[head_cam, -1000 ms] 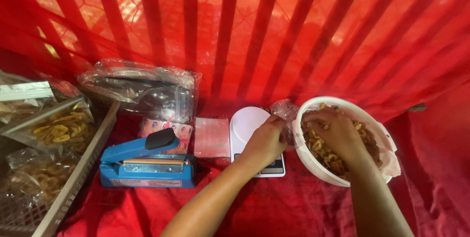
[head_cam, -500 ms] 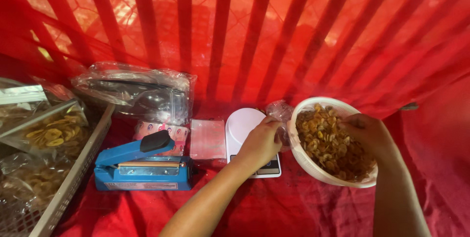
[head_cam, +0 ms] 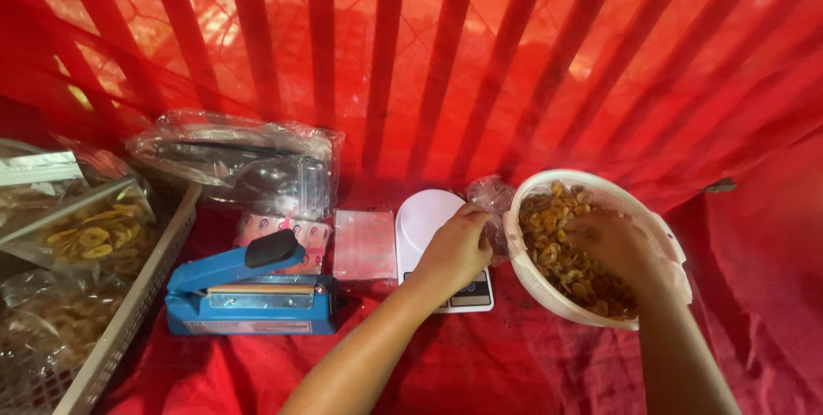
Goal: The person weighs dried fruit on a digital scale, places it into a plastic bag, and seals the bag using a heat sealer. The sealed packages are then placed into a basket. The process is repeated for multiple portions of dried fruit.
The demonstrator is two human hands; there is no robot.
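My left hand (head_cam: 454, 248) rests over a white kitchen scale (head_cam: 429, 222) and pinches the edge of a small clear plastic bag (head_cam: 493, 201) standing between the scale and the basket. My right hand (head_cam: 613, 248) is down inside a white plastic basket (head_cam: 536, 282) filled with yellow-brown chips (head_cam: 549, 239), its fingers curled in among them. The basket is tilted toward me. Whether the right hand holds chips is hidden by the fingers.
A blue impulse sealer with a black knob (head_cam: 244, 291) lies left of the scale. Beside it is a stack of small clear bags (head_cam: 364, 243). Crumpled clear plastic bags (head_cam: 249, 158) lie behind. A grey tray (head_cam: 111, 338) with packed chip bags (head_cam: 86, 235) stands at the far left. Red cloth covers everything.
My right hand went from the basket's right rim back into the chips. The left hand stayed at the scale and the clear bag.
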